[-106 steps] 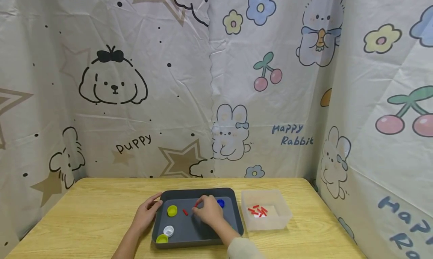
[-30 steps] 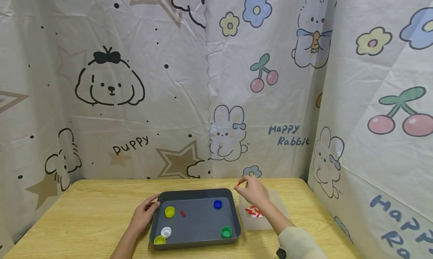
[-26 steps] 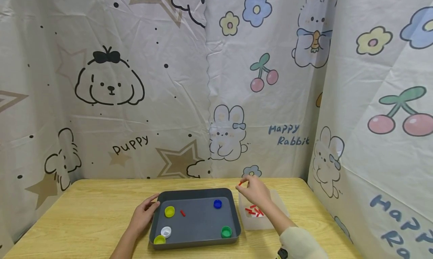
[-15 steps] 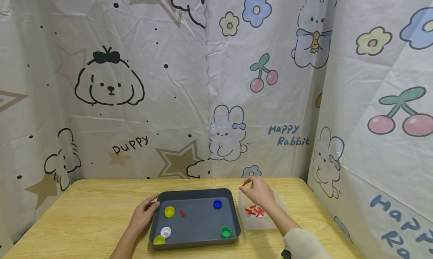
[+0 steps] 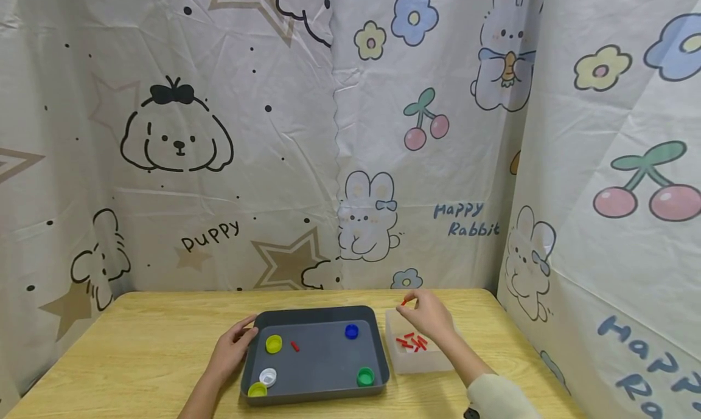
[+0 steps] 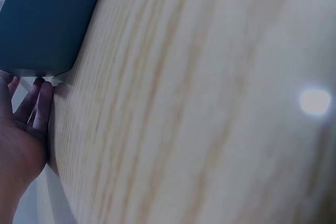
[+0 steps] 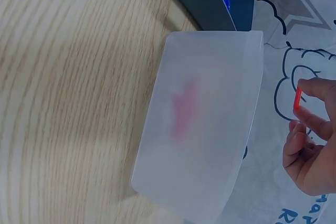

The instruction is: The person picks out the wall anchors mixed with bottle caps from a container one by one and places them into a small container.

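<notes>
Between thumb and forefinger, my right hand (image 5: 429,314) pinches a small red stick (image 7: 298,98), above the back part of a translucent plastic box (image 5: 421,363). Inside the box lies a loose heap of red sticks (image 5: 412,341), seen only as a pink blur through its wall in the right wrist view. My left hand (image 5: 232,349) touches the left side of a dark grey tray (image 5: 314,396) near its back corner, fingers fairly straight in the left wrist view. A single red stick (image 5: 295,346) lies in the tray, right of a yellow bottle cap (image 5: 274,344).
Also in the tray are a white cap (image 5: 268,377), another yellow cap (image 5: 257,390) at the front left corner, a blue cap (image 5: 352,331) and a green cap (image 5: 366,377). Box and tray stand side by side on a wooden table (image 5: 137,358). A patterned curtain (image 5: 306,133) hangs behind.
My right hand, earlier over the tray with a red stick, has moved right to above the box, still pinching one. It has drifted slightly rightward lately. My left hand stays by the tray.
</notes>
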`<action>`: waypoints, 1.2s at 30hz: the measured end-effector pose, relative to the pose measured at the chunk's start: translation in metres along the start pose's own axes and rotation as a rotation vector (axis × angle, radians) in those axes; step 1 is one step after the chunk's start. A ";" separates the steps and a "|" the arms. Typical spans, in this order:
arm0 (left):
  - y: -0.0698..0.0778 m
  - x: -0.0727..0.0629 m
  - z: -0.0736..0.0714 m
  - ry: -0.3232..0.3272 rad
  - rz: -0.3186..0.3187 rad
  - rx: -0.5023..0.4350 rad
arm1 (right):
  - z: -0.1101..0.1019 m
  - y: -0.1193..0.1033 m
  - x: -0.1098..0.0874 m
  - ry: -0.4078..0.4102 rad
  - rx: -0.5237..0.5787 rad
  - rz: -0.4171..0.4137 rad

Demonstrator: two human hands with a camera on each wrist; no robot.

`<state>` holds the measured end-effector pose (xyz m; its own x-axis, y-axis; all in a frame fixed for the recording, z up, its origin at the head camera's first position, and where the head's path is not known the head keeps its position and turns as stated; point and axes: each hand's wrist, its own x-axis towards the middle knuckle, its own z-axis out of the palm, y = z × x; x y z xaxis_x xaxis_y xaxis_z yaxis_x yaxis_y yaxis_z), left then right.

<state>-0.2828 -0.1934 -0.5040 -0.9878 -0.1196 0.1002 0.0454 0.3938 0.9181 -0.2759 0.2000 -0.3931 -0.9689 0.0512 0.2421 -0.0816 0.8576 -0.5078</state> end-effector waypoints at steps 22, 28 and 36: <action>0.002 0.001 0.000 0.011 0.017 0.033 | -0.012 0.030 -0.004 -0.009 0.002 0.062; 0.001 0.000 0.000 0.008 0.014 0.045 | -0.015 0.041 -0.007 -0.009 -0.004 0.067; 0.000 -0.001 -0.001 0.008 0.003 0.042 | -0.018 0.054 -0.010 -0.001 -0.029 0.082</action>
<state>-0.2818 -0.1936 -0.5036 -0.9864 -0.1255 0.1063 0.0421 0.4318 0.9010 -0.2669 0.2547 -0.4079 -0.9722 0.1214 0.2004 0.0046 0.8650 -0.5017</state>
